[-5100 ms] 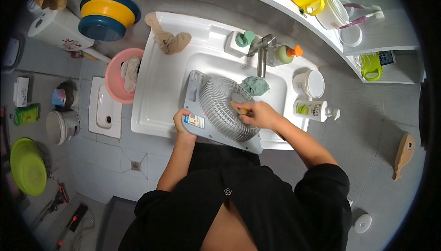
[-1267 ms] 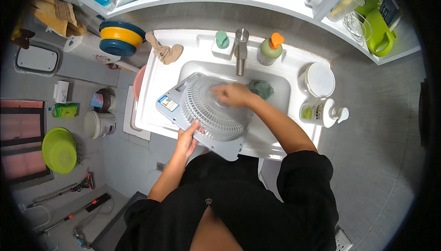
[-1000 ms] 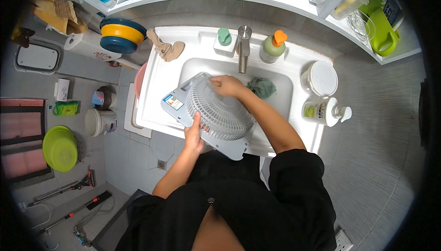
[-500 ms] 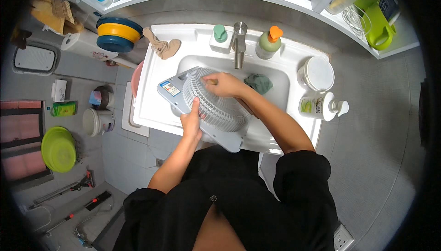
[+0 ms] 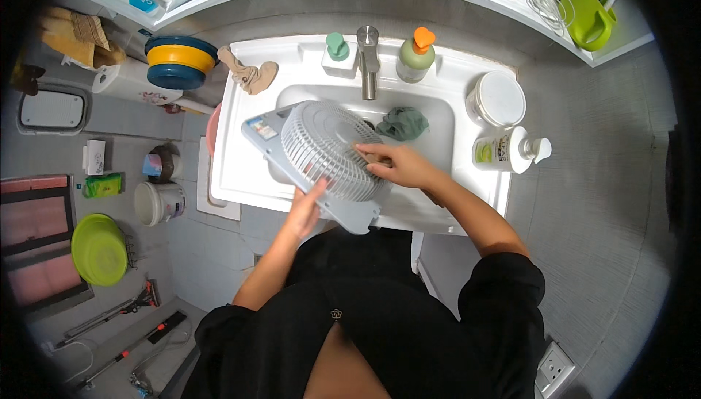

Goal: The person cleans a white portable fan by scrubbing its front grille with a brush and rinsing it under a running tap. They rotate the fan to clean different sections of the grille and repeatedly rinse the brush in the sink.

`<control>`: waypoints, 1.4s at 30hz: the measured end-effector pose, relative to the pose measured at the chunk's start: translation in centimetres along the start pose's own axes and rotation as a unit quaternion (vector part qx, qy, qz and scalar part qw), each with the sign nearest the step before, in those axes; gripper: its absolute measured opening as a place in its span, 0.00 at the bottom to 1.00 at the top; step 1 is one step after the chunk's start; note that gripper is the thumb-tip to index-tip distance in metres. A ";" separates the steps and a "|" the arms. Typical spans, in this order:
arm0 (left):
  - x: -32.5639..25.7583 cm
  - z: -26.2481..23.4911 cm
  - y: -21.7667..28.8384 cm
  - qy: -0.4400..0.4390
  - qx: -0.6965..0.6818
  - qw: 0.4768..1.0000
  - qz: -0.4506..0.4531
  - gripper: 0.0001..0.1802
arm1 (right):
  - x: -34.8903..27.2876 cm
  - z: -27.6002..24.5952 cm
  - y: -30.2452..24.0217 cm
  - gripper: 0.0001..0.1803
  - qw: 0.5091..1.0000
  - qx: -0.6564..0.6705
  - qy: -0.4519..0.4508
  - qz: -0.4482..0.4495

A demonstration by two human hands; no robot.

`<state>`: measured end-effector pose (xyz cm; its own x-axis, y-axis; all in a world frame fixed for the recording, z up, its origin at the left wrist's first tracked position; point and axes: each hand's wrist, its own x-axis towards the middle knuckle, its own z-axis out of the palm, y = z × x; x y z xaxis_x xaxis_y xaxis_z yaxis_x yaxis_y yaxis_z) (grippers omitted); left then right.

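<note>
Fan grille (image 5: 325, 147), a grey plastic panel with a round domed wire guard, lay tilted across the white sink (image 5: 241, 143), its lower corner overhanging the front rim toward the person. Left hand (image 5: 305, 208) pressed flat against the panel's lower edge, fingers extended and pointing up toward the guard, palm bracing rather than clenched around it; the forearm rose from the lower left, elbow bent near the body. Right hand (image 5: 398, 167) lay on the right rim of the guard, fingers curled around a small tan object pressed against the wires; what that object was cannot be told. The right forearm ran diagonally from the lower right, crossing the sink's front edge.

Behind the guard, a dark green cloth (image 5: 404, 123) lay in the basin below the metal faucet (image 5: 367, 56). Flanking the faucet stood a green-topped dispenser (image 5: 337, 52) and a green bottle with an orange pump (image 5: 416, 56). On the sink's right ledge sat a round white lidded container (image 5: 496, 98) and a white pump bottle (image 5: 511, 151) lying near it. A beige cloth (image 5: 248, 75) lay on the left ledge. Farther left, stacked blue and yellow basins (image 5: 179, 63) sat on a stand; a white bucket (image 5: 157, 203) and a lime-green basin (image 5: 98, 249) stood on the tiled floor.
</note>
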<state>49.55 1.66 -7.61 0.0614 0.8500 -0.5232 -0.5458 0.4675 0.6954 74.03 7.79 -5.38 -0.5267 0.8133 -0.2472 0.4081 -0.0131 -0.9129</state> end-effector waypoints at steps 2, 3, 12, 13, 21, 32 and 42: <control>-0.5 0.5 -1.4 0.017 0.010 0.999 -0.041 0.24 | 0.4 0.5 0.3 0.25 1.000 -0.026 0.009 -0.001; -0.6 0.5 -1.5 0.051 0.013 0.998 -0.030 0.22 | 0.6 0.5 0.4 0.25 0.999 -0.040 0.014 -0.001; 1.4 2.8 7.1 0.050 -0.022 0.992 -0.117 0.17 | 2.4 -2.7 -3.1 0.27 0.986 -0.053 0.000 -0.155; 1.9 2.5 7.8 0.038 -0.030 0.990 -0.134 0.17 | 2.4 -2.5 -3.4 0.27 0.978 -0.067 -0.011 -0.198; 3.4 1.5 8.4 0.041 -0.052 0.987 -0.149 0.16 | -0.7 -4.8 0.4 0.27 0.993 -0.078 -0.085 -0.023; 4.6 2.7 9.6 0.052 -0.039 0.983 -0.174 0.14 | 1.8 -3.6 -6.5 0.26 0.971 -0.147 -0.044 -0.184; 3.6 1.1 12.2 0.092 -0.083 0.980 -0.155 0.15 | -1.7 -5.0 -4.8 0.24 0.998 0.056 -0.002 -0.021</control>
<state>44.07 10.65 -0.45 0.1022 0.6070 -0.7881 -0.6545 0.6376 0.4063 76.72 9.39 1.09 -0.5447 0.8122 -0.2091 0.2992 -0.0447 -0.9531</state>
